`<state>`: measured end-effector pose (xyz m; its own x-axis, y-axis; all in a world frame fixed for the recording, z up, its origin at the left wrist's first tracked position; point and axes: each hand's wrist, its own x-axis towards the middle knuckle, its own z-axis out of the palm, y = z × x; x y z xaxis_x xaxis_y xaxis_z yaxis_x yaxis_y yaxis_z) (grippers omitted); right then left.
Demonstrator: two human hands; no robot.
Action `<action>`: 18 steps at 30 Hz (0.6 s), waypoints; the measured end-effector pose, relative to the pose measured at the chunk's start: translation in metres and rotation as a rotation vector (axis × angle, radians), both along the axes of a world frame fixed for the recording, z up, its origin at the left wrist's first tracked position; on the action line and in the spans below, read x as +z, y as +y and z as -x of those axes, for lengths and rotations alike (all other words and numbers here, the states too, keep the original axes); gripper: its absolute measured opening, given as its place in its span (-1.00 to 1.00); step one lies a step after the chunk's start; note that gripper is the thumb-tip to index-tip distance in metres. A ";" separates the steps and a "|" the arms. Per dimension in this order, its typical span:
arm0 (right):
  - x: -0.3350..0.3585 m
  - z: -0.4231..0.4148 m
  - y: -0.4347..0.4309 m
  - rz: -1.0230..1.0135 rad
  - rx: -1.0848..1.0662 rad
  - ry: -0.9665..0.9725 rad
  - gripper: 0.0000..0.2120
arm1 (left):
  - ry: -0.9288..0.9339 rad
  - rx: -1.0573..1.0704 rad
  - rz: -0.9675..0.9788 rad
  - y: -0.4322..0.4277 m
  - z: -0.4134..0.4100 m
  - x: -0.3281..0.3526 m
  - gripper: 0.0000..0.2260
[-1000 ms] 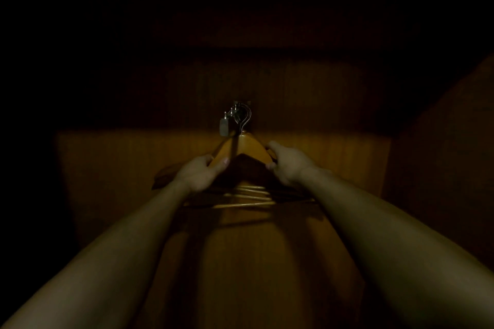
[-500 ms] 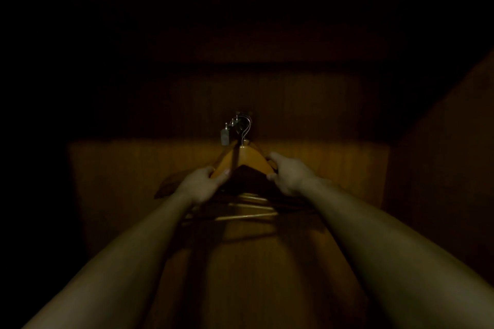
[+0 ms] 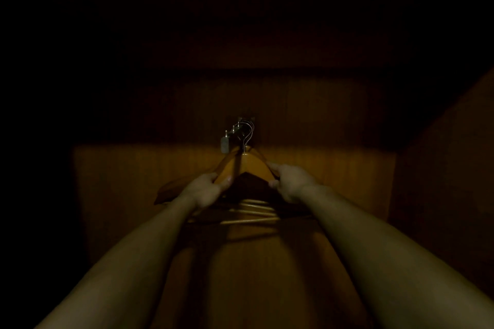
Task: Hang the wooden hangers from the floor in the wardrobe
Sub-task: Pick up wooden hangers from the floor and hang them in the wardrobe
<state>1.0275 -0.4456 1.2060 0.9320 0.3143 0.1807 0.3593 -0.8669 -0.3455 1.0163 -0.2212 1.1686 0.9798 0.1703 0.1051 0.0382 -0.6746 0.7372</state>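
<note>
At the wardrobe rail (image 3: 238,131), both hands, left (image 3: 203,189) and right (image 3: 291,184), pinch the hangers (image 3: 242,165); loosely seated hooks (image 3: 248,133) could slip off in the dark.

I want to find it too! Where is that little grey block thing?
Look at the wardrobe's wooden back wall, lit in a band. At its middle a metal rail juts toward you above the wooden hangers. The grey block caps its near end, square and dull, unlike the thin wire hooks.
</note>
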 end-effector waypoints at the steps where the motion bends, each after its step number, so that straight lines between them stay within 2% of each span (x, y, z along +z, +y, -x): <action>1: 0.000 -0.001 0.000 -0.001 0.001 -0.002 -0.48 | 0.001 0.005 -0.001 0.000 -0.001 0.000 -0.24; 3: -0.001 -0.003 0.002 0.006 0.008 -0.010 -0.49 | -0.004 0.038 -0.039 -0.003 -0.002 0.000 -0.20; 6: -0.003 -0.003 0.005 0.025 0.007 -0.001 -0.49 | -0.035 0.132 -0.133 0.000 -0.002 -0.004 -0.25; 9: -0.006 -0.006 0.007 0.034 0.006 0.008 -0.51 | -0.045 0.228 -0.105 0.009 0.000 -0.005 -0.22; 13: -0.007 -0.004 0.008 0.043 -0.007 0.002 -0.54 | -0.081 0.341 -0.182 0.003 0.009 -0.004 -0.34; 18: -0.011 0.008 0.004 0.040 -0.031 -0.011 -0.49 | -0.139 0.331 -0.165 -0.006 0.023 0.000 -0.37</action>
<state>1.0191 -0.4413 1.1950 0.9394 0.2927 0.1783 0.3357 -0.8908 -0.3063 0.9937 -0.2267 1.1686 0.8493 0.4442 0.2853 0.1807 -0.7524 0.6335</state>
